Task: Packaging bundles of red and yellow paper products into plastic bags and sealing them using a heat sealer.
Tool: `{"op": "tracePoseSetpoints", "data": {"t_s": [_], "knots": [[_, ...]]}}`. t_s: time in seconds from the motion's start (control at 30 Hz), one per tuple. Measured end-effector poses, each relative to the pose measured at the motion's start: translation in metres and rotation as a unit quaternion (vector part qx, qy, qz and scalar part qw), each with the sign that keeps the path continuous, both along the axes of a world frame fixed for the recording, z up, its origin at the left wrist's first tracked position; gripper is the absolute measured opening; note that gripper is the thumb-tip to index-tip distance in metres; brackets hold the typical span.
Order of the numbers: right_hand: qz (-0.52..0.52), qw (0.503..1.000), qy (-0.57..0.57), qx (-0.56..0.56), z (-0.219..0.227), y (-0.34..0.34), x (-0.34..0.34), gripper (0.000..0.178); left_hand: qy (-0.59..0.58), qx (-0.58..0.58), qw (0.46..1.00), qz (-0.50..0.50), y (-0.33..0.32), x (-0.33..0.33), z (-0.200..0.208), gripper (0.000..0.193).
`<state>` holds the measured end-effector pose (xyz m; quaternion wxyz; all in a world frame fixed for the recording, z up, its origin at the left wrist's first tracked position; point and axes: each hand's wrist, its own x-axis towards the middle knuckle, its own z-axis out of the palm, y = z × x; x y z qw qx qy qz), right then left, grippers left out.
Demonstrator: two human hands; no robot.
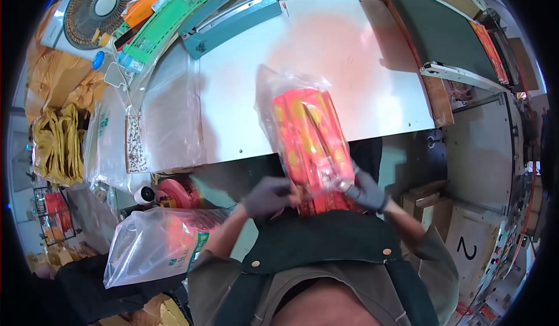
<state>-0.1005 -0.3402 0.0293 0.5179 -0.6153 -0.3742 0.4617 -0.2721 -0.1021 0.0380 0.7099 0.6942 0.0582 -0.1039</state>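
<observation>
Though bagged, bundle mostly beyond grip

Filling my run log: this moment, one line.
Item: red-and-yellow bundle in clear plastic bag | left grey-gloved hand: at left side | right grey-gloved hand: at right side | place: over near edge of white tabletop

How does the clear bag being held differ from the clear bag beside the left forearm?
The held bag shows its red-and-yellow contents distinctly; the side bag looks milkier, with only a hazy reddish patch showing through. The side bag carries green print, while none shows on the held bag. The held bag is in front of the person, overlapping the table's near edge in view; the side bag is lower, to the left. Both are see-through plastic.
</observation>
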Motion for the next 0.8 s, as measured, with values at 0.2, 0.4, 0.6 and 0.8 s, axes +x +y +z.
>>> {"op": "tracePoseSetpoints", "data": {"t_s": [0.2,0.4,0.6,0.8], "knots": [[0.036,0.741,-0.671,0.02,0.156,0.063,0.103,0.031,-0.226,0.23,0.911,0.258,0.074,0.079,0.166,0.01],[-0.074,0.746,-0.627,0.215,0.267,0.109,0.137,0.011,-0.357,0.271,0.858,0.25,0.103,0.109,0.263,0.014],[-0.017,0.768,-0.619,0.166,0.272,0.15,0.114,0.028,-0.413,0.626,0.646,0.138,0.115,0.124,0.233,0.02],[0.124,0.711,-0.664,0.192,0.239,0.209,0.112,0.034,-0.405,0.694,0.579,0.138,0.102,0.107,0.237,0.028]]}}
